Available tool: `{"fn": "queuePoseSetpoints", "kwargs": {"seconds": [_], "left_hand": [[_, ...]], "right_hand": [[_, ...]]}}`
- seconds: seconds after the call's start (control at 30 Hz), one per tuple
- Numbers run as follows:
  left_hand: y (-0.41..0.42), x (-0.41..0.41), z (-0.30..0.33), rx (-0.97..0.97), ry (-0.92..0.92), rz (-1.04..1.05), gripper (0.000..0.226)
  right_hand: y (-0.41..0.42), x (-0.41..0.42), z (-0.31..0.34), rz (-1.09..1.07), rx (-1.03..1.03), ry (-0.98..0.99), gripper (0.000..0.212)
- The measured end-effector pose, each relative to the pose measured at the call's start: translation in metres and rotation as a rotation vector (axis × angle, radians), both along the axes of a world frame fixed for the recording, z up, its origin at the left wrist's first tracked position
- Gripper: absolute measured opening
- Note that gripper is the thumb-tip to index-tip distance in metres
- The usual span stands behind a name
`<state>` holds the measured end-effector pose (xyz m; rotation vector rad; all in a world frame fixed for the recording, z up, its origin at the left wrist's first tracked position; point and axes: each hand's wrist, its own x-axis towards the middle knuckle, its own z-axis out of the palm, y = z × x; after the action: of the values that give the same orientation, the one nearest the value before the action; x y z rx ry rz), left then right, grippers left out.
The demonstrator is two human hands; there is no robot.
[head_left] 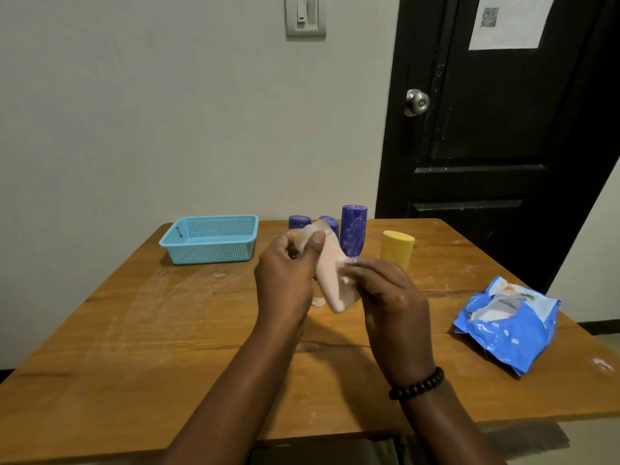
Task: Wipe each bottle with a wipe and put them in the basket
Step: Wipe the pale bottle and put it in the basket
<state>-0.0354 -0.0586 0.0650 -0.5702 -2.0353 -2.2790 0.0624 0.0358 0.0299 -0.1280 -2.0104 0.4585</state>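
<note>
1. Fingers of the left hand (285, 273) curl tightly around the upper end of a pale pink bottle (330, 273), thumb pressed on its front; the bottle is lifted off the table and tilts, its lower end toward the viewer.
2. Right hand (385, 297), with a black bead bracelet (417, 384) on the wrist, pinches a small white wipe (345, 266) against the bottle's side; most of the wipe is hidden under the fingertips.
3. Behind the hands, three purple bottles (353, 234) stand upright; two are partly blocked by the left hand.
4. Beside them on the right stands a yellow bottle (396, 248), its lower part hidden by the right hand.
5. On the wooden table (151, 330), far left, sits a light blue basket (211, 238); nothing can be made out inside it.
6. A blue wipes packet (506, 323) lies at right; its print is blurred.
7. A small pale object under the held bottle is too hidden to identify.
</note>
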Motion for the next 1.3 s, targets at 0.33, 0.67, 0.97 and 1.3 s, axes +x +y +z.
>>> {"fn": "queuePoseSetpoints", "kwargs": {"seconds": [0.33, 0.67, 0.97, 1.3], "left_hand": [[-0.009, -0.015, 0.008, 0.028, -0.080, 0.116, 0.033], [-0.023, -0.006, 0.016, 0.135, -0.122, -0.380, 0.053], [-0.022, 0.001, 0.002, 0.203, -0.048, -0.499, 0.057], [-0.028, 0.005, 0.001, 0.351, -0.205, -0.565, 0.034]], "right_hand": [[-0.008, -0.012, -0.007, 0.148, -0.001, -0.066, 0.036], [-0.014, -0.011, 0.009, 0.028, -0.119, 0.044, 0.057], [-0.026, 0.000, 0.011, 0.203, -0.287, 0.073, 0.047], [-0.011, -0.006, 0.064, 0.339, -0.419, 0.174, 0.024]]}}
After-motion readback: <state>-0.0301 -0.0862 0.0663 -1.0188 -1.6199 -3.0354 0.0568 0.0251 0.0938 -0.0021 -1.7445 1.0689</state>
